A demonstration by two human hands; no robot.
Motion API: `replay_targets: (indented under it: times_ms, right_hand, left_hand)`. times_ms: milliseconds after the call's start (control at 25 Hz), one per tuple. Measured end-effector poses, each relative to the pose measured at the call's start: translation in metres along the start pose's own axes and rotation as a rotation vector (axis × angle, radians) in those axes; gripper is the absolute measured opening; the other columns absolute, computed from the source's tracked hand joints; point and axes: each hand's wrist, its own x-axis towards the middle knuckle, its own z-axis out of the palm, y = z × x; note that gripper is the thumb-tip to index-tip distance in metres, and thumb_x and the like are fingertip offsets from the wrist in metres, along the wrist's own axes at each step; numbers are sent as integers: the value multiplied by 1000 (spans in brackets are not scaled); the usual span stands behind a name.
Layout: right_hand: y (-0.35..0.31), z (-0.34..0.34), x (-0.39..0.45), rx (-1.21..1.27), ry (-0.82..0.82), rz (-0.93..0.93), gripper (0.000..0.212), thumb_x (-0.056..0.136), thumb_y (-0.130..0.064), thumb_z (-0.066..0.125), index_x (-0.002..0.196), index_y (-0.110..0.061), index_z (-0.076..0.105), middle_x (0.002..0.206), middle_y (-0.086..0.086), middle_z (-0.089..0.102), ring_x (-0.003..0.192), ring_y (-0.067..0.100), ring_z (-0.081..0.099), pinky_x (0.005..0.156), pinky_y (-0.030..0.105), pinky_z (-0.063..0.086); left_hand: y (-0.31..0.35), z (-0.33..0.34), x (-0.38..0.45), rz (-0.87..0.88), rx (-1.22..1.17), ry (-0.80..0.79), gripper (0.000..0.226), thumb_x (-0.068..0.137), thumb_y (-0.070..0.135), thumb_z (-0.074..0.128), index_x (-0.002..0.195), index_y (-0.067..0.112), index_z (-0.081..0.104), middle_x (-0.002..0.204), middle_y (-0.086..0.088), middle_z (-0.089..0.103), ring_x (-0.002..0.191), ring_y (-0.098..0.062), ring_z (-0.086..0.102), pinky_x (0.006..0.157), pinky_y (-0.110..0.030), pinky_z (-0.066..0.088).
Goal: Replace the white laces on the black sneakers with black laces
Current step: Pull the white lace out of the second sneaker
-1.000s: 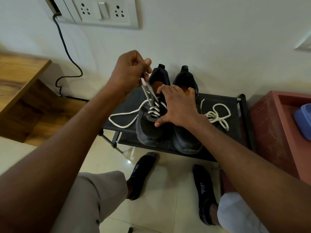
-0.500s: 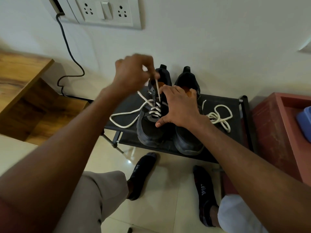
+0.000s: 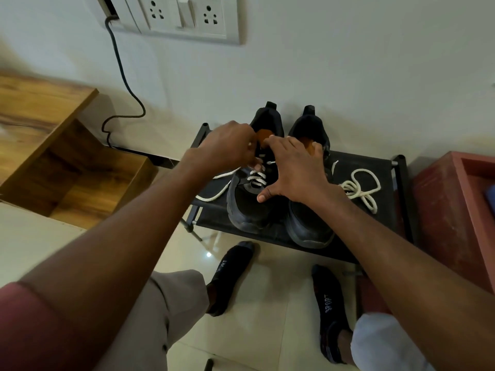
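Since a moment ago your left hand has dropped from above the shoe's collar down onto the lacing of the left sneaker, and the raised strand it was pulling upward is no longer lifted. The camera has tipped a little too, so the wall socket plate sits higher in the top of the frame. Your right hand has stayed where it was.

Your left fingers are curled narrow over the white lace near the upper eyelets at the centre of the frame; whether they actually pinch the lace I cannot tell, since the knuckles hide the tips. The lace's free end trails left across the black rack. Your right hand lies flat and spread wide, palm down across both shoes, thumb stretched onto the left sneaker's toe area, fingers reaching over the right sneaker. A second, loose white lace lies coiled on the rack at centre right, just beside the right sneaker.
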Motion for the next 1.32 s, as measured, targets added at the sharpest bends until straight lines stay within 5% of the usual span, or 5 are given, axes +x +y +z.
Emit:
replay_targets:
  times_ms: [240,760,880,1080,1320]
  right_hand:
    - [1,1,-1,8,13,-6,127,54,-74,88,156,-29,29,165,-5,35,157,23,24,121,70,12]
    - [-3,-3,0,68,55,12,121,53,-75,88,149,-25,35,151,-3,50,146,22,41,121,65,15]
    - [-4,-5,1,81,49,7,119,52,-73,89,147,-26,36,148,-5,52,144,22,45,121,64,15]
    - [-4,-3,0,96,25,-6,108,51,-68,93,138,-28,42,144,-8,52,137,21,51,121,62,15]
    - [-3,-2,-2,59,14,-43,114,52,-71,91,148,-33,43,159,-6,37,143,24,46,121,63,15]
  left_hand:
    - [7,-8,6,-18,-18,105,19,89,33,74,84,18,63,91,0,59,87,-25,53,74,-38,37]
    - [41,17,-1,-182,-241,437,14,98,15,55,90,11,44,68,6,45,59,-11,40,50,-28,24]
    - [41,21,-1,-287,-397,469,16,94,11,56,83,13,45,73,3,59,67,-13,55,54,-29,37]
    - [19,50,14,-555,-791,452,2,71,17,50,71,15,50,82,-3,73,78,-29,73,67,-54,63]
    - [35,45,11,-712,-555,450,15,99,19,60,90,8,56,85,-8,61,81,-24,62,54,-29,38]
